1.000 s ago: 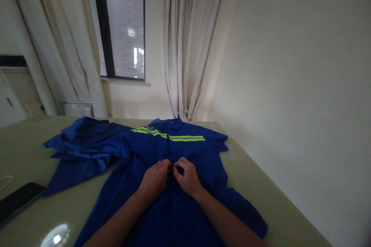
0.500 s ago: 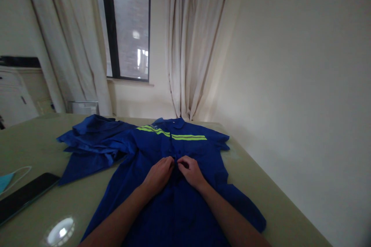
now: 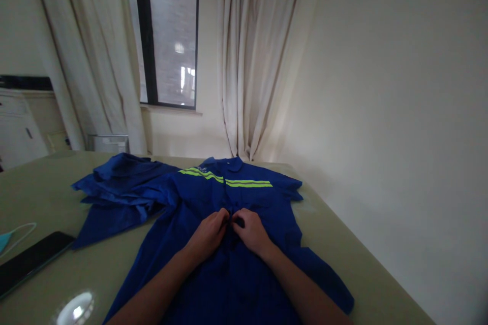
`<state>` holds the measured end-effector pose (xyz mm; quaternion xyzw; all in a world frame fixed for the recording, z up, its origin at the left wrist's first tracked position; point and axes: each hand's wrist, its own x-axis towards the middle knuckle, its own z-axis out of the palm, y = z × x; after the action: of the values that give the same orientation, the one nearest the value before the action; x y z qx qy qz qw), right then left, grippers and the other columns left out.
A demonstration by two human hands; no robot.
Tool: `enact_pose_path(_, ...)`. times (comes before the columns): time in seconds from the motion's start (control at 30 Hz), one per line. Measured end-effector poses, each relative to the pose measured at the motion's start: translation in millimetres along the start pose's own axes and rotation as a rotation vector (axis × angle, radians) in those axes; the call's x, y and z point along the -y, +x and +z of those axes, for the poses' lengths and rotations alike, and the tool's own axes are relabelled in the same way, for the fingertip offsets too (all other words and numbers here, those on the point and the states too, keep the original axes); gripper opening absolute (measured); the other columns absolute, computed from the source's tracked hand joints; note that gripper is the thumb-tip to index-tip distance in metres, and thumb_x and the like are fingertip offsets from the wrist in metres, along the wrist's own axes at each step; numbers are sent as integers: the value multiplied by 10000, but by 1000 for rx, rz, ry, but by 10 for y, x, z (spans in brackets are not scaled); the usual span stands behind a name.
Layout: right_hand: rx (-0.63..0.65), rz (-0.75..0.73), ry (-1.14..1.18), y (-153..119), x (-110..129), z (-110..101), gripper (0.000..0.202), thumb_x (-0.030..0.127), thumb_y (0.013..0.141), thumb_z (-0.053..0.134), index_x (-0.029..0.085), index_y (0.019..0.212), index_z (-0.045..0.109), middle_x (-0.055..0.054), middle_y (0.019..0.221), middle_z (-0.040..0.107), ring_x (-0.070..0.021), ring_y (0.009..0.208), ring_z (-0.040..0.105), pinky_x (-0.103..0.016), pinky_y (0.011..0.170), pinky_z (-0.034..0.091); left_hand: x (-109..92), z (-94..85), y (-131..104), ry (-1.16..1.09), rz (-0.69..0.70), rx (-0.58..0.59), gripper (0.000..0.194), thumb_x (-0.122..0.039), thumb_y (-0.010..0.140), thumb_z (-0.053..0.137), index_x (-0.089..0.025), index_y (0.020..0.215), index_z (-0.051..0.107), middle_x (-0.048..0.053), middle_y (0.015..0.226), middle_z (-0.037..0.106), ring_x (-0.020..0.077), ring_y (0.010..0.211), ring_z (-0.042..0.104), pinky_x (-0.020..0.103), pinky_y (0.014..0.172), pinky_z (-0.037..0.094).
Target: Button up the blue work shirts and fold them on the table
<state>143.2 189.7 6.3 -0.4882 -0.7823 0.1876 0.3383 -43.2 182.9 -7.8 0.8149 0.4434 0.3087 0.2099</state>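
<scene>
A dark blue work garment [image 3: 259,197] with a collar and yellow-green stripes across the chest lies spread on the table, its collar toward the window. At its front opening, just below the stripes, my left hand [image 3: 212,228] pinches the cloth on the left edge. My right hand [image 3: 249,228] pinches the front from the other side, thumb and finger curled together. The fingertips of both hands nearly meet at the centre line. Any button between them is too small and dark to make out.
More bunched blue cloth [image 3: 125,177] lies at the left on the table [image 3: 316,244]. A black phone [image 3: 34,259] and part of a light-blue face mask [image 3: 5,239] are near the left edge. A wall [image 3: 400,137] runs along the right side.
Both hands stay at the garment's front, with the fingertips slightly closer together. The whole view has shifted slightly.
</scene>
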Motion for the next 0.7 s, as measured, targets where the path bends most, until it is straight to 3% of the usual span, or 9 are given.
enact_pose_path(0.2,79,-45,-22,81,-2,-45,188,69,796,664,224,849,756,-7,839,699,-166,786,641,-247,740,441,-51,-3,3,-30,15,-25,160,-130,936,393,-244,996,488,36,954,647,197,926,639,315,844,466)
enact_pose_path(0.3,74,-63,3,79,8,-36,185,65,794,663,218,852,749,-4,833,688,-167,797,639,-245,734,435,-93,-23,16,-109,-54,-48,100,-312,1000,418,-246,1016,490,21,905,660,198,864,657,308,792,462)
enact_pose_path(0.4,69,-62,17,64,29,-28,178,62,785,675,215,852,738,-3,861,682,-171,823,639,-250,754,435,-56,-38,46,-196,-150,-52,228,-469,976,482,-244,1004,500,-19,791,649,174,723,640,274,666,431)
enact_pose_path(0.53,80,-25,10,54,55,-18,141,87,780,718,214,840,731,0,876,654,-168,831,631,-249,754,424,123,-42,116,-364,-204,-24,313,-499,856,628,-221,967,537,-38,756,640,146,692,604,253,640,420)
enact_pose_path(0.7,82,-24,-21,20,54,8,141,94,776,728,222,832,705,15,881,598,-158,834,610,-242,741,403,317,-34,191,-741,-417,102,504,-493,579,848,-196,840,536,-69,613,593,115,570,553,246,584,394)
